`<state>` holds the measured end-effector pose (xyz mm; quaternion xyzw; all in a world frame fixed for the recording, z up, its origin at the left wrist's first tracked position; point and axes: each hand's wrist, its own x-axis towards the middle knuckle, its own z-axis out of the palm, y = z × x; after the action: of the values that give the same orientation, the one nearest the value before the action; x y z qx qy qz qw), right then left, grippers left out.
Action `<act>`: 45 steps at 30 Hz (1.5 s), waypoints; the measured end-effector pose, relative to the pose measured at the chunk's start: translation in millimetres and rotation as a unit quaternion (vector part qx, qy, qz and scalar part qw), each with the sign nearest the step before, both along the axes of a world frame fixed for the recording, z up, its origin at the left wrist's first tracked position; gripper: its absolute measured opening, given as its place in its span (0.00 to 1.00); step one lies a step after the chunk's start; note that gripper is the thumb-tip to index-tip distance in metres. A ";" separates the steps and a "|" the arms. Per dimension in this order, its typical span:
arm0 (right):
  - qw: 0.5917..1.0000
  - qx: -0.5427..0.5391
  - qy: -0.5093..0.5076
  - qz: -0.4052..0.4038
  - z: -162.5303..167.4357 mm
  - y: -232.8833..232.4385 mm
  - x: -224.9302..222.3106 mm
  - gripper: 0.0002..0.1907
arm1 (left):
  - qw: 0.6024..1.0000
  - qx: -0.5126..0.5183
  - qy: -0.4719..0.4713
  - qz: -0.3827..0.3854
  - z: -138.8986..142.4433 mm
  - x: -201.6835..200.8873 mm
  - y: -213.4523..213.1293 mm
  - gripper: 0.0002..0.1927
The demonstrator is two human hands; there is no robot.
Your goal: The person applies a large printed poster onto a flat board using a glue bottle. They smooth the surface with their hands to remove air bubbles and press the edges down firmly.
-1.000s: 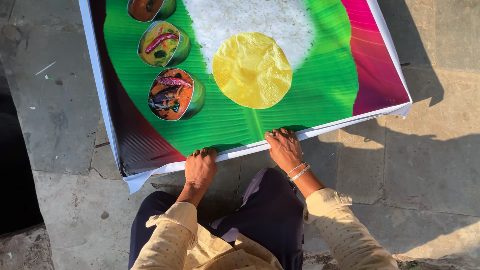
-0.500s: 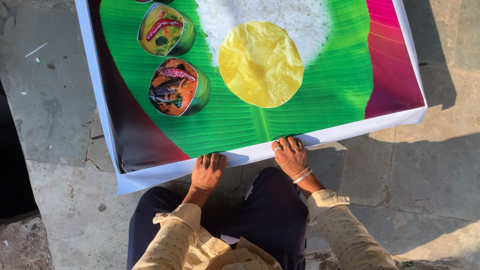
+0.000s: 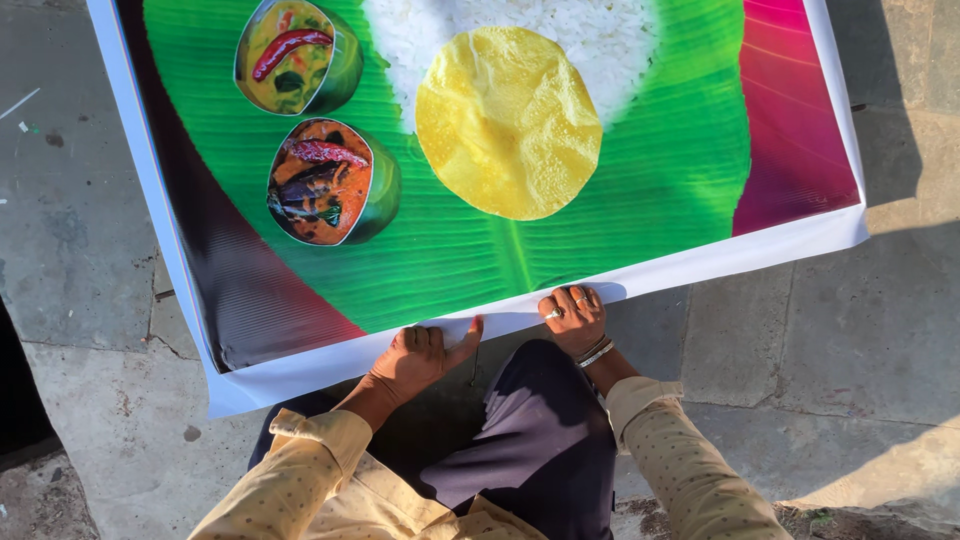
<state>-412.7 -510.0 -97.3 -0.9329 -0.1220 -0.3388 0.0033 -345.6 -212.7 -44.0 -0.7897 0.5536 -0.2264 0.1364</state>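
A large printed banner (image 3: 620, 200) lies flat on the stone pavement. It pictures a green leaf with rice, a yellow round wafer and two bowls of curry, and has a white border. My left hand (image 3: 420, 358) grips the near white border, thumb on top and fingers curled under. My right hand (image 3: 572, 318), wearing a ring and bangles, holds the same edge a little to the right, fingers curled over it. Both arms are in pale dotted sleeves, and my dark-trousered knee sits between them.
Grey stone paving slabs (image 3: 860, 330) surround the banner on the left, right and near sides, with cracks and joints. A dark strip (image 3: 15, 400) lies at the far left edge. Shadows fall across the right part of the pavement.
Both hands have shifted along the banner's near edge and their fingers have curled round it. The view has moved closer to the print.
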 end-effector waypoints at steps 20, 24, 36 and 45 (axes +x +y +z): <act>0.999 0.041 0.026 -0.002 -0.4 0.2 -1.8 0.06 | 0.986 0.129 -0.080 0.064 -9.4 -10.6 -24.7 0.46; 0.997 0.070 0.022 0.015 19.5 -0.2 -1.3 0.06 | 0.988 0.111 -0.082 0.071 -10.4 -11.3 -26.0 0.46; 0.333 0.888 -0.205 -0.241 11.1 -111.5 -10.3 0.24 | 0.987 0.123 -0.081 0.067 -26.0 -11.4 -23.4 0.45; 0.222 0.836 -0.319 -0.388 28.4 -143.6 53.5 0.29 | 0.990 0.115 -0.049 0.069 -17.9 -9.6 -25.3 0.44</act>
<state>-359.2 -653.6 -68.9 -0.1440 0.6169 -0.4758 0.6102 -355.2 -238.0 -61.9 -0.7929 0.5130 -0.1901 0.2683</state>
